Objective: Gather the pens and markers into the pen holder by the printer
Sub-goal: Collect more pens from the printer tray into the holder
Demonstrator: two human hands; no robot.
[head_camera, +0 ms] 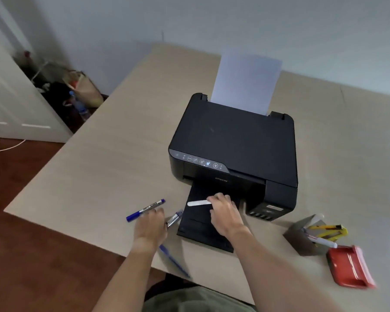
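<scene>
two hands | left hand (149, 225) grasps blue marker (144, 210) | right hand (223, 209) grasps white pen (198, 203) | printer (234, 145) reads epson

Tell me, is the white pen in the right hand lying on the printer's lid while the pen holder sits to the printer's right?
Not quite. The head view shows the white pen under the right hand on the printer's output tray, not its lid. The pen holder does sit to the right.

We see a matt pale wood-grain table (113, 140) and a black plastic printer (234, 140) with a satin lid and glossier control strip. Its paper sheet (245, 82) is plain white and smooth. The blue marker (144, 210) is glossy plastic, the red stapler-like item (349, 266) shiny plastic, the pen holder (302, 239) dull grey.
</scene>
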